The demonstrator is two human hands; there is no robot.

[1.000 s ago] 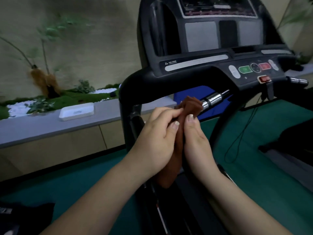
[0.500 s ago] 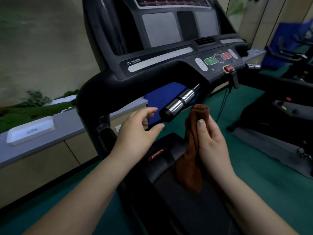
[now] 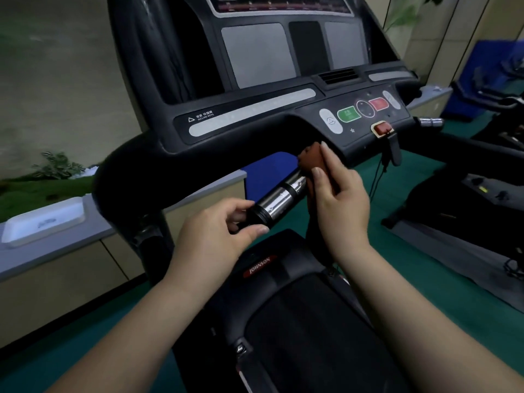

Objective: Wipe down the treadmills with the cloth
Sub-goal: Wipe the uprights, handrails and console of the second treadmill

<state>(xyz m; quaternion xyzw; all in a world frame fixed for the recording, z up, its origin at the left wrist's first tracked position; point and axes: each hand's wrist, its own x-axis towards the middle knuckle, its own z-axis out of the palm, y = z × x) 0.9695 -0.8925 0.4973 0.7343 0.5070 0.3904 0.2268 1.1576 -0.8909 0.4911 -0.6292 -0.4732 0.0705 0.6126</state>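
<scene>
Brown cloth [image 3: 312,157] sits pinched in the right hand [image 3: 340,205], pressed against the far end of the treadmill [image 3: 255,109]'s chrome grip [image 3: 283,197]. Curled around the grip's near black end, the left hand [image 3: 215,234] holds it.

A white tray [image 3: 42,222] lies on a grey ledge [image 3: 56,248] at the left. Behind the ledge there are green plants [image 3: 58,165] and a beige wall [image 3: 62,80]. The floor [image 3: 442,279] is green. A blue panel [image 3: 479,78] stands far right.
</scene>
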